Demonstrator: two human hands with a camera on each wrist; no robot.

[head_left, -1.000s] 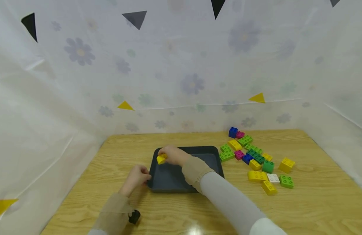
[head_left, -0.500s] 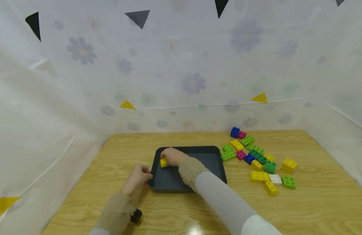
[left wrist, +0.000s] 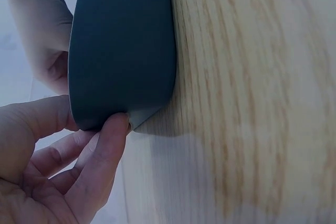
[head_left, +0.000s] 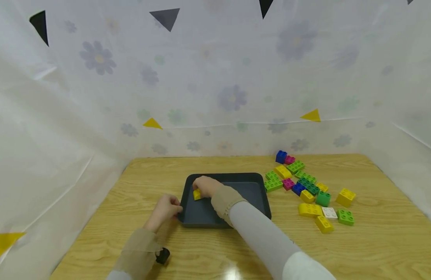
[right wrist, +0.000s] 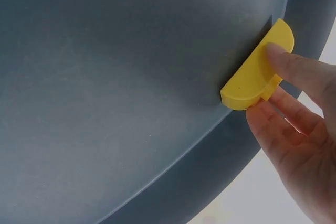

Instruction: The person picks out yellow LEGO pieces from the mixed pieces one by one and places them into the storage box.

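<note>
A yellow toy building brick (right wrist: 257, 72) with curved ends is held between the thumb and fingers of my right hand (right wrist: 307, 108). Its flat side touches or nearly touches the floor of the dark tray (head_left: 233, 222), close to the tray's far left corner. In the head view the right hand (head_left: 206, 186) covers part of the brick (head_left: 197, 195). My left hand (head_left: 165, 210) grips the near left part of the tray's rim. The left wrist view has that hand's thumb and fingers (left wrist: 107, 145) on the tray corner (left wrist: 123, 51), with the right hand blurred behind it.
Several loose toy bricks lie right of the tray, among them a white brick (head_left: 329, 213), a blue brick (head_left: 281, 156) and a light green brick (head_left: 346, 217). A small black object (head_left: 163, 256) sits at the left wrist. Hanging sheeting (head_left: 215, 97) borders the wooden table (head_left: 208, 252).
My right hand has moved slightly right and toward me with the yellow brick, lowering it to the tray floor. The left hand keeps its place at the rim.
</note>
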